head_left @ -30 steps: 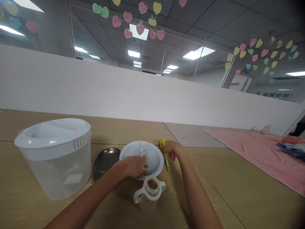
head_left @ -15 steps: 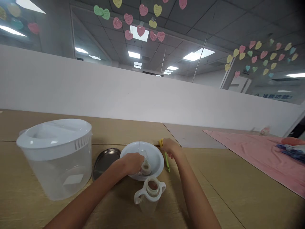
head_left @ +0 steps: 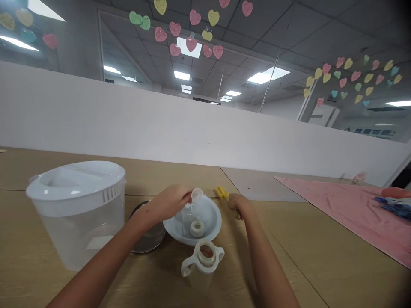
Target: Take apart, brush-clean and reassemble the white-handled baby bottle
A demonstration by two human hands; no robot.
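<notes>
Lower centre, the clear white-handled plastic bottle [head_left: 201, 279] stands uncapped; the left hand [head_left: 168, 202] grips a clear round plastic cap [head_left: 197, 195], the right hand [head_left: 240, 202] a yellow-headed brush [head_left: 221, 192]

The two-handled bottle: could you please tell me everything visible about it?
The two-handled bottle stands upright on the table, just in front of the white bowl. Its translucent body could be plastic or glass; a white collar carries two curved handles. The mouth is open. Neither the left hand nor the right hand touches it.

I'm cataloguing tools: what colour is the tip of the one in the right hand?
The tip is yellow; the head view shows it.
</notes>
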